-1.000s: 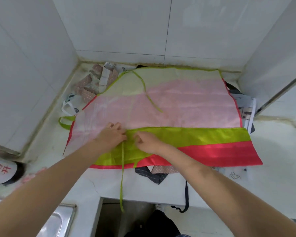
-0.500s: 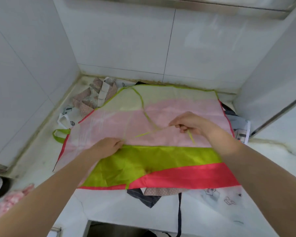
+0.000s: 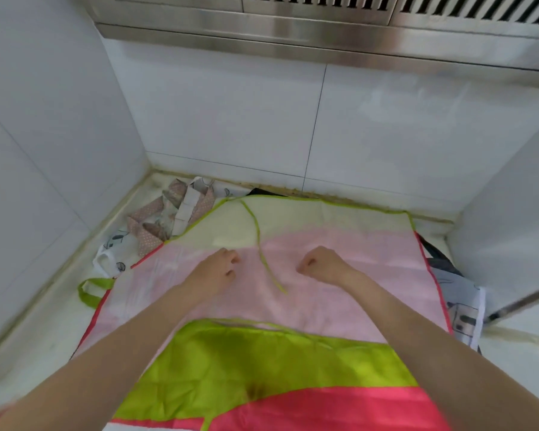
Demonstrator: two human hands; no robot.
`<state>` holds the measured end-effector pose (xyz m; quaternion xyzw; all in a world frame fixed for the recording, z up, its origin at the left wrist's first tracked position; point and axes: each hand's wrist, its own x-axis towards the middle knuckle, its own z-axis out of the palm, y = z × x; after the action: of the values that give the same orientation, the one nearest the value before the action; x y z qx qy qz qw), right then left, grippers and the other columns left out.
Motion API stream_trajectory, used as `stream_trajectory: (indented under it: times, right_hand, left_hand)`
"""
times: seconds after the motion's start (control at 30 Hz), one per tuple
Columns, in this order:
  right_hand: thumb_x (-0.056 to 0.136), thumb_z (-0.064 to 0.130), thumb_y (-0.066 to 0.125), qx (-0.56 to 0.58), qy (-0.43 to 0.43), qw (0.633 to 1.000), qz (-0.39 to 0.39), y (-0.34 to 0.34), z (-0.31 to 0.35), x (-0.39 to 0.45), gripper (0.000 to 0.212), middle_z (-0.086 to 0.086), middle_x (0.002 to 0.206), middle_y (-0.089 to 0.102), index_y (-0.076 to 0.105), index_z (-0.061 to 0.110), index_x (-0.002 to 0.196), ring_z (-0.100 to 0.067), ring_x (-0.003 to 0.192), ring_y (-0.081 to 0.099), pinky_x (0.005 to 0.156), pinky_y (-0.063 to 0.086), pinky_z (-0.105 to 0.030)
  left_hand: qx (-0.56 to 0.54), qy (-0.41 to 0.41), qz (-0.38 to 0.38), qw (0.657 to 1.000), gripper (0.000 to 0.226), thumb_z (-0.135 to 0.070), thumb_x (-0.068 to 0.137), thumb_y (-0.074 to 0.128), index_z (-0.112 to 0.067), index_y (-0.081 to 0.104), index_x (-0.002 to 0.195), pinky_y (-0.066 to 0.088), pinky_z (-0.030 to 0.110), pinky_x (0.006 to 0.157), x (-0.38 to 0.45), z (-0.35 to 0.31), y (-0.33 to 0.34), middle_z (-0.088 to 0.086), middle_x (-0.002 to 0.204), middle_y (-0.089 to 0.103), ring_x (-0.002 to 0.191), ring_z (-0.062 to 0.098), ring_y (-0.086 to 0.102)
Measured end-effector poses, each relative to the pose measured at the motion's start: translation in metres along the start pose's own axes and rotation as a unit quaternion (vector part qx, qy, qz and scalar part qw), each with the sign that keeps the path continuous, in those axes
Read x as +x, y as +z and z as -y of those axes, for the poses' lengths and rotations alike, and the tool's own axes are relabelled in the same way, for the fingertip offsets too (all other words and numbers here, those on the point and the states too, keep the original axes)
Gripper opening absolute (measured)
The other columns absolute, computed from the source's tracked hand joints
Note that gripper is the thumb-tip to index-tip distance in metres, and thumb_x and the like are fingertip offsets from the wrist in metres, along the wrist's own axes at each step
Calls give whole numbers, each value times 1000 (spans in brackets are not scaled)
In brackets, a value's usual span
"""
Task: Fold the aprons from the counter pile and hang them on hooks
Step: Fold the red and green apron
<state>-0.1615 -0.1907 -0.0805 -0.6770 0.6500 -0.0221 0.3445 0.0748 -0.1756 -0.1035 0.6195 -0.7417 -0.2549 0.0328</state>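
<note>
Both hands rest on the pink panel of a pink, lime-green and red apron (image 3: 339, 275) that lies spread flat over the desk (image 3: 38, 331), its nearest edge folded back so that a lime-green band and a red band show just beneath the forearms. The left hand (image 3: 217, 269) lies knuckles up with its fingers loosely curled against the cloth; the right hand (image 3: 322, 264) is curled into a loose fist, its knuckles on the fabric, and whether either pinches any cloth cannot be told. Between the two hands, touching neither, a thin lime-green tie string (image 3: 263, 259) runs from the apron's far edge towards the wrists. Beyond the left hand, in the far corner against the white wall tiles (image 3: 231, 119), lies a crumpled heap of polka-dot and white printed aprons (image 3: 168, 219). Outside the left hand a lime-green loop (image 3: 89, 290) sticks out from the apron's edge. Outside the right hand, another printed white apron (image 3: 462, 306) shows from under the spread one. Above the far wall runs a stainless-steel range hood (image 3: 324, 26).
</note>
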Motion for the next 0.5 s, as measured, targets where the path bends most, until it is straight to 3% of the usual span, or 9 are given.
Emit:
stream_trajectory:
  times: [0.07,0.13,0.23,0.3,0.4,0.5]
  right_hand:
    - [86,32,65,8,-19,1000,0,15,19,15,36,-20,92,68,69,-3,94,-21,82,61,64,39,-27]
    - [84,42,65,-42,-17,999,6,35,34,28,40,-11,107,66,65,6,103,-24,100,61,74,42,-28]
    - [90,26,58,-168,-32,985,6,49,48,50,33,-11,122,60,58,8,118,-27,116,56,89,46,-32]
    - [88,18,58,-181,-29,983,-1,35,52,64,31,-12,122,61,59,9,118,-28,115,57,89,46,-31]
    - [86,19,55,-141,-13,985,-95,-17,51,94,25,-11,113,62,59,11,109,-28,107,59,77,44,-30]
    - [88,16,48,-156,-16,965,-209,-64,38,118,21,-13,109,60,54,8,106,-31,102,57,70,39,-30]
  left_hand:
    - [-15,2,-7,1000,41,-4,92,47,-9,44,133,42,32,89,8,-8,2,9,132,43,107,29,55]
    - [-23,13,-6,1000,44,-4,91,48,-11,42,134,43,33,86,16,-12,3,7,131,41,102,30,56]
    - [-18,14,-12,1000,46,-5,89,48,-12,43,133,44,36,85,36,-7,0,7,131,41,98,31,58]
    - [-11,2,-13,1000,46,-7,89,47,-14,42,134,44,36,84,49,-4,-6,6,130,41,97,31,58]
    - [6,-5,-20,1000,48,-7,90,46,-13,40,138,44,36,86,74,-2,-15,6,135,39,102,31,57]
    - [26,4,-21,999,51,-6,91,43,-12,35,141,44,34,86,97,-9,-24,5,143,31,107,32,56]
